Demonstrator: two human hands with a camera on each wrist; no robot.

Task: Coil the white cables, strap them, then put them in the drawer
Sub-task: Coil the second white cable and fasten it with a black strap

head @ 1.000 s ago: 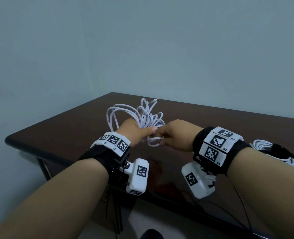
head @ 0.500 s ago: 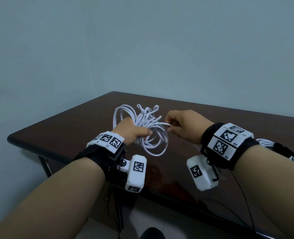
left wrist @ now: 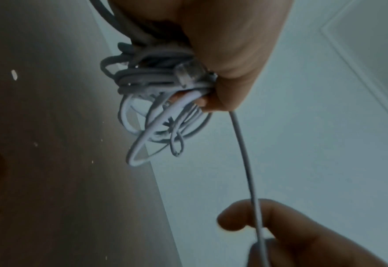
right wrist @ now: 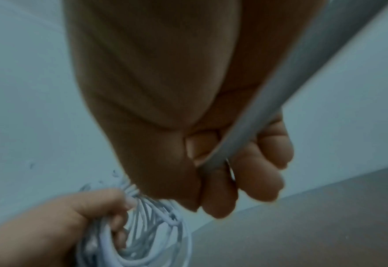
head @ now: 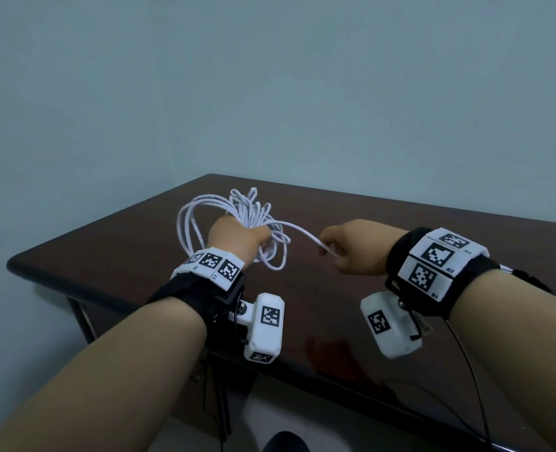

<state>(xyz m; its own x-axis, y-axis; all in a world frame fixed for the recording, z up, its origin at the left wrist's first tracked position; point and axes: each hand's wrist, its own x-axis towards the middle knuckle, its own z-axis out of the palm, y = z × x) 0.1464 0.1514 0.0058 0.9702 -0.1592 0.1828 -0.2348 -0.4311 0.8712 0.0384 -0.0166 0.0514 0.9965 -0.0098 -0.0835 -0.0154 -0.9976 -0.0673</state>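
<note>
From the head view, the left hand (head: pixel 237 234) grips a loose bundle of white cable (head: pixel 205 220) above the dark table (head: pixel 107 256), keeping the loops gathered. The right hand (head: pixel 351 247) pinches a free strand (head: pixel 302 231) running taut from the bundle, probably to draw out slack for another turn. A second white coil (head: pixel 506 268) is barely visible behind the right wrist band.

In the left wrist view, the fingers (left wrist: pixel 220 86) clamp the loops with a clear plug (left wrist: pixel 189 73) pressed against them.

In the right wrist view, thumb and curled fingers (right wrist: pixel 257 173) close round the strand. No drawer or strap shows.
</note>
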